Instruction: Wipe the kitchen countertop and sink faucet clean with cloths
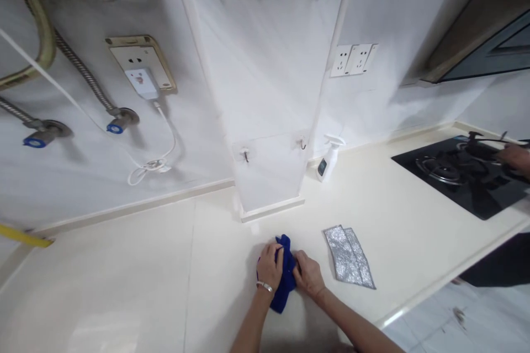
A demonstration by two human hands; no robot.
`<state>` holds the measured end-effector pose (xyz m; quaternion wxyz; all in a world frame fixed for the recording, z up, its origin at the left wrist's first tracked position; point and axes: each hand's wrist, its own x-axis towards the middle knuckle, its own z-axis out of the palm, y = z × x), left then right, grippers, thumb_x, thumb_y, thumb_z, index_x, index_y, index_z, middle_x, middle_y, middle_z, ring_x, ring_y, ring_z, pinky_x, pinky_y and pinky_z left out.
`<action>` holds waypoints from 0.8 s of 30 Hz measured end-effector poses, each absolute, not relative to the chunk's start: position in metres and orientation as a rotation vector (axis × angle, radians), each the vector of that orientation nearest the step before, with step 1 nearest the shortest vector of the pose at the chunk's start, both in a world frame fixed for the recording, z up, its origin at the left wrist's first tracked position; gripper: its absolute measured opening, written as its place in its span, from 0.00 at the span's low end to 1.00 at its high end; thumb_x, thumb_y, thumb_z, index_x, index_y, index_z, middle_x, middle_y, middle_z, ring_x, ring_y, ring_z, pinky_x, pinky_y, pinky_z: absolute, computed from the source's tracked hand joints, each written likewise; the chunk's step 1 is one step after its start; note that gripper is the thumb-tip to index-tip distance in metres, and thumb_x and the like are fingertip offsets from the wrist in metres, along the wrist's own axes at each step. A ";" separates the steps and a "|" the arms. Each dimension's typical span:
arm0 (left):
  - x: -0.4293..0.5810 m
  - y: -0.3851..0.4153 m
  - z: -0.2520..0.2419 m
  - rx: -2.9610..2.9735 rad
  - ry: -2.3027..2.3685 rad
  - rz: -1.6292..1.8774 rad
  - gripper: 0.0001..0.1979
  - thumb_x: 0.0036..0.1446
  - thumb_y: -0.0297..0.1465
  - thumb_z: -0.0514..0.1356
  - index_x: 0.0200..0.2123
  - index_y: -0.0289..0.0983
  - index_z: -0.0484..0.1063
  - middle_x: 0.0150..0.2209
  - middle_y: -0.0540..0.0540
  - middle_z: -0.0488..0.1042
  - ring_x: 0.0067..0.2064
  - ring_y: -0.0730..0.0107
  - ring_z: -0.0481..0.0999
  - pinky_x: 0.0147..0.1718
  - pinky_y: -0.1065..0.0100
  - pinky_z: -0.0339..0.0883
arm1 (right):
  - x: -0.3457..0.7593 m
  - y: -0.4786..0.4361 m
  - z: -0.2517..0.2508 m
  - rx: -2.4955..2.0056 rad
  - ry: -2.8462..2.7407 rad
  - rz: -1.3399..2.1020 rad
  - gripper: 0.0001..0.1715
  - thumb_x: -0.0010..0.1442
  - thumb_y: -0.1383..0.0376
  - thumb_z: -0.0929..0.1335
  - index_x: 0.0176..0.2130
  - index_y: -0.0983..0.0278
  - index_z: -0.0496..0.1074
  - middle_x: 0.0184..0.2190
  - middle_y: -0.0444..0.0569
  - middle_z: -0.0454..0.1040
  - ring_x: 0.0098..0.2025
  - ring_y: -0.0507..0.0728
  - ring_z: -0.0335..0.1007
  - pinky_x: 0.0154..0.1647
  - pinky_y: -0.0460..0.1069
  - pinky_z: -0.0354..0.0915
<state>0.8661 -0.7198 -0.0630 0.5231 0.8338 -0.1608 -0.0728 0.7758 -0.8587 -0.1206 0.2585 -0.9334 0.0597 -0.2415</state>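
Observation:
A dark blue cloth (284,292) lies bunched on the cream countertop (141,270), near its front part. My left hand (270,267), with a bracelet at the wrist, is curled over the cloth's left side. From the right, my right hand (308,274) pinches the cloth's edge with bent fingers. Just right of that hand lies a folded silver foil-like sheet (350,256), flat and not touched by either hand. The fingertips of both hands are partly hidden in the cloth.
A white spray bottle (330,159) stands against the wall beside the pillar (269,171). At the right is a black gas hob (459,176), with another person's hand (515,157) over it. Valves (120,121) and a plugged-in charger (142,83) are on the left wall.

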 end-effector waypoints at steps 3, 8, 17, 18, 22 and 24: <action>0.877 -0.715 -0.057 1.685 -0.151 -0.294 0.18 0.54 0.51 0.64 0.35 0.42 0.77 0.35 0.45 0.79 0.41 0.57 0.77 0.52 0.53 0.70 | 0.776 -0.861 -0.117 -2.439 0.221 -0.594 0.08 0.59 0.69 0.60 0.36 0.59 0.66 0.28 0.43 0.71 0.27 0.53 0.67 0.31 0.47 0.58; 0.880 -0.707 -0.053 1.332 0.100 -0.424 0.24 0.48 0.55 0.67 0.35 0.39 0.77 0.33 0.46 0.80 0.37 0.59 0.80 0.43 0.57 0.75 | 0.780 -0.859 -0.103 -2.188 0.437 -0.380 0.12 0.62 0.61 0.59 0.34 0.58 0.69 0.26 0.43 0.73 0.28 0.55 0.69 0.34 0.49 0.62; 0.865 -0.718 -0.050 0.930 0.377 -0.552 0.17 0.45 0.44 0.71 0.37 0.41 0.79 0.37 0.45 0.83 0.42 0.54 0.83 0.49 0.53 0.76 | 0.784 -0.849 -0.065 -1.540 0.439 -0.131 0.30 0.59 0.41 0.66 0.49 0.59 0.74 0.45 0.51 0.80 0.48 0.61 0.75 0.54 0.58 0.69; 0.864 -0.718 -0.048 0.923 0.386 -0.558 0.17 0.45 0.43 0.71 0.37 0.41 0.79 0.37 0.45 0.83 0.42 0.55 0.83 0.48 0.54 0.77 | 0.784 -0.849 -0.062 -1.511 0.444 -0.110 0.31 0.58 0.40 0.67 0.48 0.59 0.75 0.44 0.51 0.80 0.48 0.62 0.74 0.54 0.58 0.68; 0.856 -0.716 -0.042 0.938 0.364 -0.585 0.19 0.44 0.45 0.73 0.37 0.41 0.80 0.38 0.45 0.84 0.42 0.57 0.83 0.47 0.56 0.77 | 0.781 -0.850 -0.056 -1.412 0.424 0.032 0.30 0.52 0.40 0.72 0.41 0.61 0.78 0.36 0.48 0.79 0.42 0.60 0.73 0.47 0.56 0.68; 0.855 -0.710 -0.043 1.004 0.308 -0.561 0.22 0.42 0.48 0.74 0.37 0.41 0.79 0.37 0.45 0.83 0.42 0.57 0.82 0.46 0.57 0.77 | 0.779 -0.852 -0.060 -1.404 0.412 0.083 0.29 0.50 0.40 0.73 0.34 0.62 0.76 0.29 0.45 0.75 0.34 0.57 0.70 0.40 0.54 0.65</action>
